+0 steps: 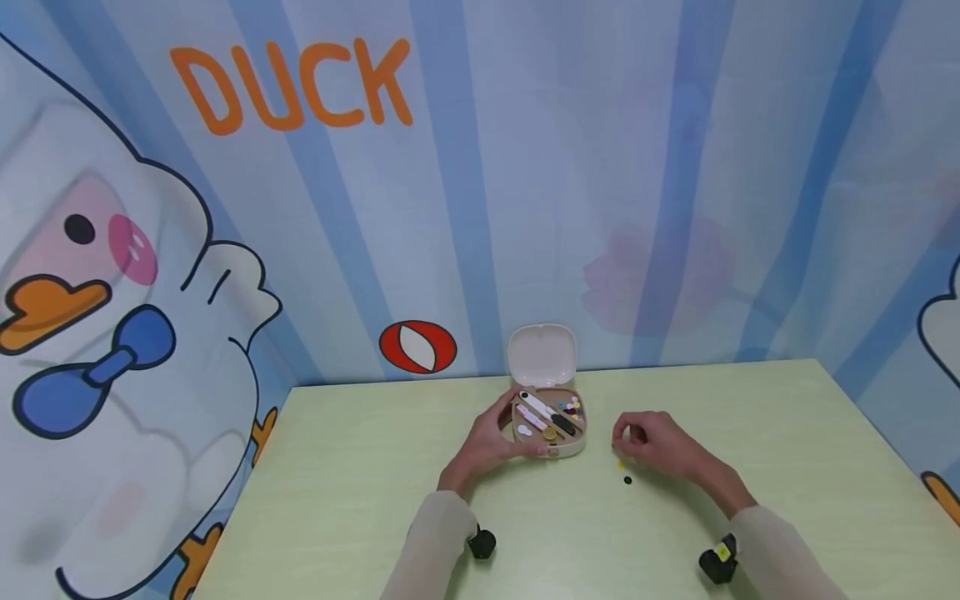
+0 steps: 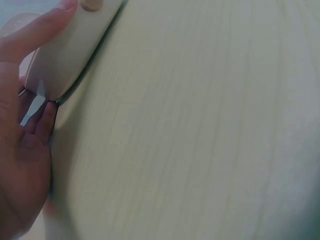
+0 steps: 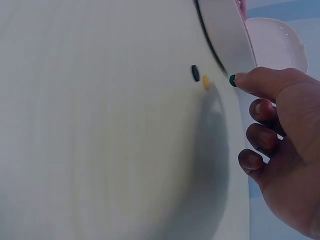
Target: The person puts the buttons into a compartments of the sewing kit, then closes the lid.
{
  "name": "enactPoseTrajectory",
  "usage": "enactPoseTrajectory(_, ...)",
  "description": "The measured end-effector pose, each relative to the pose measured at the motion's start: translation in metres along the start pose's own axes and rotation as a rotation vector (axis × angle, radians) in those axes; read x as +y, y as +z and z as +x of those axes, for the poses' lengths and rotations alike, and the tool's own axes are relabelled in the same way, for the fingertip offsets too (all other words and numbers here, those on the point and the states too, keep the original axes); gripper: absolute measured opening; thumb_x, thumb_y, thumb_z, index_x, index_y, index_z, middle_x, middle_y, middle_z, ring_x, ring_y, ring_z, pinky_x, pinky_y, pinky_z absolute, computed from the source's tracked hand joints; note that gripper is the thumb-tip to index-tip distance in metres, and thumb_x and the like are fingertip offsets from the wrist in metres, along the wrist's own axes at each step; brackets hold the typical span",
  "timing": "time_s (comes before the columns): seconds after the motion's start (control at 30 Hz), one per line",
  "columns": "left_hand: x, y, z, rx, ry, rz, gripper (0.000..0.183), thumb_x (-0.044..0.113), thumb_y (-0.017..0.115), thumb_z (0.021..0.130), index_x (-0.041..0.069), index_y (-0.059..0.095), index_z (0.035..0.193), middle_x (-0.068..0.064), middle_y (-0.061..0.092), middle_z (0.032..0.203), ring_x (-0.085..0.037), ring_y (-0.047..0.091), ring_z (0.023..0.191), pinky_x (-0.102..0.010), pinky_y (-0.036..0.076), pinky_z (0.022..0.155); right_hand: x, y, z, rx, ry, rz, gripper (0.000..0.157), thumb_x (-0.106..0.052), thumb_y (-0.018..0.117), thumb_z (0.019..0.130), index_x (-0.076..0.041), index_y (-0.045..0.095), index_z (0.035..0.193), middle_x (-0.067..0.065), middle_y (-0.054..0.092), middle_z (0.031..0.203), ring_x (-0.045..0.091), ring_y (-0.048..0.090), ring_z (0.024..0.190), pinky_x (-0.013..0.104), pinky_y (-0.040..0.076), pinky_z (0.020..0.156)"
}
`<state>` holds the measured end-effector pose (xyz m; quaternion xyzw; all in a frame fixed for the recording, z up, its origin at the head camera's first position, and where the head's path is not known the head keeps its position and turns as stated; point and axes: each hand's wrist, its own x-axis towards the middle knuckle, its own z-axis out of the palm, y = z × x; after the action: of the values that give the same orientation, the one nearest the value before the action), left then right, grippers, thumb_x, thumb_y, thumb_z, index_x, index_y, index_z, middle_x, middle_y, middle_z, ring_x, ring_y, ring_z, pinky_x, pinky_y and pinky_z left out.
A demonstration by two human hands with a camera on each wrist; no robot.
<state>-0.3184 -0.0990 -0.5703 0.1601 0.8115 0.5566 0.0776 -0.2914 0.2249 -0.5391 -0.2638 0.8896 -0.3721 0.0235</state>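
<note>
My left hand (image 1: 486,442) grips the left side of a small cream sewing kit box (image 1: 573,448), thumb along its front wall, fingers round the far side. The box's lid (image 1: 542,354) stands raised at the back. Inside lie a white-and-black slim tool (image 1: 542,407), a pink tool (image 1: 531,417), a round gold-coloured piece (image 1: 550,433) and several small coloured buttons (image 1: 573,407) at the right. Just right of the box, my right hand (image 1: 660,446) pinches a small green button (image 3: 232,80) above the table. Below it lie a yellow button (image 3: 206,82) and a black button (image 3: 195,73).
The pale wooden table (image 1: 360,483) ends at a blue striped curtain (image 1: 540,167) with duck drawings, close behind the raised lid. A black wrist camera (image 1: 482,544) sits on the left wrist, another black camera (image 1: 717,564) on the right.
</note>
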Motion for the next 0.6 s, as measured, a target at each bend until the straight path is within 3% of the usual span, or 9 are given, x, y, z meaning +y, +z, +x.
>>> enactPoseTrajectory(0.37, 0.001, -0.002, -0.002, 0.000, -0.011, -0.011, 0.108, 0.036, 0.096, 0.075, 0.033, 0.034, 0.163, 0.005, 0.040, 0.163, -0.020, 0.042, 0.147, -0.043, 0.036, 0.121, -0.013, -0.005, 0.031, 0.049, -0.078, -0.018, 0.004, -0.010, 0.074, 0.096, -0.010, 0.071, 0.094, -0.010, 0.050, 0.065, 0.004, 0.043, 0.056, 0.023, 0.038, 0.052)
enactPoseTrajectory(0.6, 0.002, -0.002, -0.001, -0.004, -0.012, -0.007, 0.107, 0.036, 0.096, 0.075, 0.030, 0.034, 0.163, 0.004, 0.041, 0.162, -0.021, 0.042, 0.146, -0.044, 0.037, 0.120, -0.022, -0.005, 0.046, 0.058, -0.061, -0.007, 0.004, -0.012, 0.073, 0.098, -0.008, 0.072, 0.098, -0.007, 0.050, 0.064, 0.006, 0.043, 0.054, 0.025, 0.037, 0.051)
